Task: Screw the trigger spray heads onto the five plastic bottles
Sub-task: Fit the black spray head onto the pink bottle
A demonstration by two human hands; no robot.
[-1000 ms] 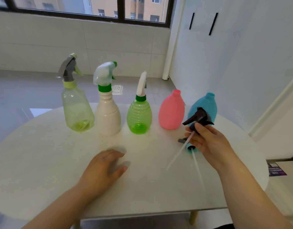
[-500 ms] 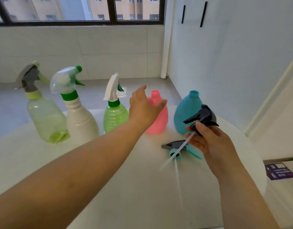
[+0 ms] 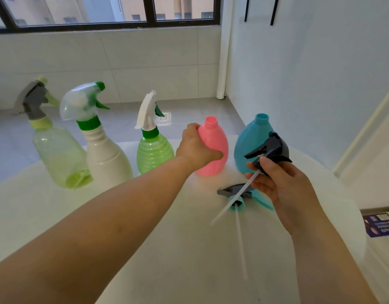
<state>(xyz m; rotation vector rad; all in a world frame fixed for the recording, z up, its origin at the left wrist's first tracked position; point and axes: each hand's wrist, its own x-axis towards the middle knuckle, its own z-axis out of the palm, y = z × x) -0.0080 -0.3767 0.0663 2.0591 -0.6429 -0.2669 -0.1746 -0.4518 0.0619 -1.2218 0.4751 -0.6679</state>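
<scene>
Pink bottle point(image 3: 213, 145) now apparently gripped by left hand point(image 3: 194, 148).

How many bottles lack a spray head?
2: the pink bottle, gripped by the left hand, and the blue bottle at the row's right end. None seems hidden.

White round table point(image 3: 189, 249), glossy top. Behind it a grey tiled floor point(image 3: 189, 110) with a small square floor drain point(image 3: 163, 118). Back wall has large white tiles point(image 3: 145, 62) under a dark-framed window point(image 3: 105, 16); buildings visible outside. White vertical pipe point(image 3: 222, 51) runs down the corner to the floor. Right wall is plain white with two black vertical bars point(image 3: 260, 7) near the top edge. Far right: a purple printed card point(image 3: 380, 223) on a lower surface beside the table, text too small to read.
</scene>
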